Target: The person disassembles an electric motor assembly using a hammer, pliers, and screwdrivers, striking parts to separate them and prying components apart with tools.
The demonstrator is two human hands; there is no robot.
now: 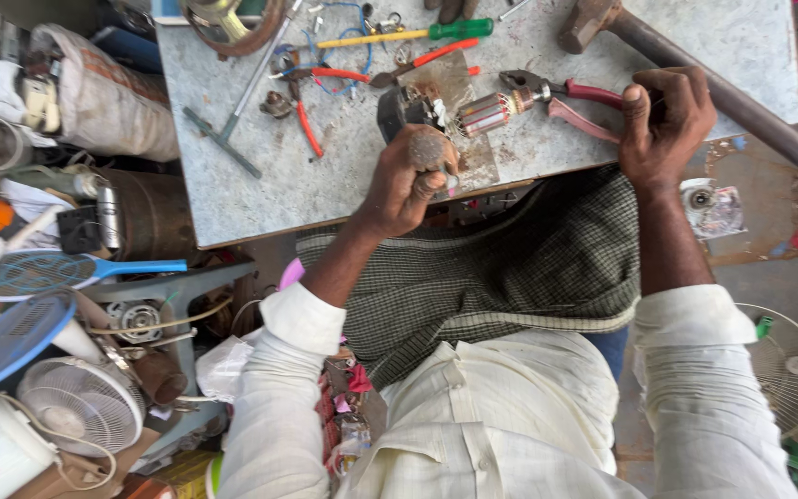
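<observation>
Copper-wound motor armature (pixel 485 113) lies on the grey tabletop (pixel 233 194), just beyond the left hand (pixel 405 185), which is clenched around a dark cylindrical part (pixel 429 148). The right hand (pixel 662 120) grips the red-handled pliers (pixel 561 97), whose nose meets the armature shaft. Risk: a slip of the pliers could score the windings, or the armature could roll toward the tabletop edge.

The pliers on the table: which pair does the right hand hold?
The dark-red-handled pliers by the copper-wound rotor; the right hand grips their handle. The orange-handled pliers lie untouched farther left.
</observation>
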